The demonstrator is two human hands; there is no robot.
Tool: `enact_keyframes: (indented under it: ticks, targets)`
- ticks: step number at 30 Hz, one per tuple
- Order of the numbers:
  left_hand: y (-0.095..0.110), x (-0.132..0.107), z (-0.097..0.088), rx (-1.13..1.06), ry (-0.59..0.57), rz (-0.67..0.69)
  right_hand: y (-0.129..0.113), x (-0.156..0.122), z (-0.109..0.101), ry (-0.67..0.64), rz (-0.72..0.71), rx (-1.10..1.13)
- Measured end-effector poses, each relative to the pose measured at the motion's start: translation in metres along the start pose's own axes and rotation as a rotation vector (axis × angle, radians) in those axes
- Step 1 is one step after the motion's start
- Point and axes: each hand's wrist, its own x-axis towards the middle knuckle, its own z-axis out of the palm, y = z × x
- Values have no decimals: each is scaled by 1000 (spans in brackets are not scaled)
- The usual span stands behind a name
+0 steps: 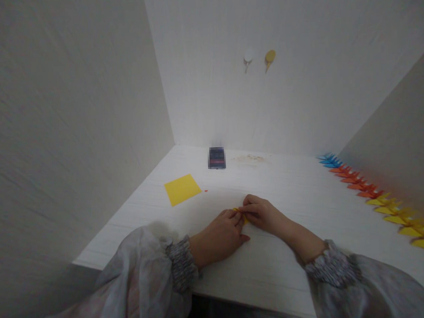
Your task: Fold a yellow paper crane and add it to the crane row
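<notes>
Near the front of the white table, both hands meet over a small piece of folded yellow paper [245,220]. My left hand [223,235] lies over its left side, fingers closed together and pressing it to the tabletop, thumb towards the right. From the right, my right hand [264,213] pinches the same paper between thumb and fingers. Most of the paper is hidden under the fingers, so its folded shape cannot be made out. A flat yellow paper sheet [182,189] lies to the left, beyond my left hand.
A row of folded paper cranes [364,186], blue, orange-red and yellow, runs along the right wall. A dark blurred object [216,158] stands at the back. A tiny red scrap [206,190] lies beside the sheet. Two hooks [270,56] hang on the back wall. Walls enclose the table [282,175].
</notes>
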Motion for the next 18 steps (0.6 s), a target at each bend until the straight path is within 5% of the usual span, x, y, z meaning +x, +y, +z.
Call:
enact_keyframes:
  ticks: [5, 11, 18]
  targets:
    - [-1, -1, -6, -80, 10, 5, -1, -6, -5, -65, -47, 61]
    - [-8, -3, -12, -404, 14, -178, -6, -8, -9, -109, -97, -41]
    - [-16, 2, -3, -232, 91, -141, -8, -11, -7, -118, -114, -109]
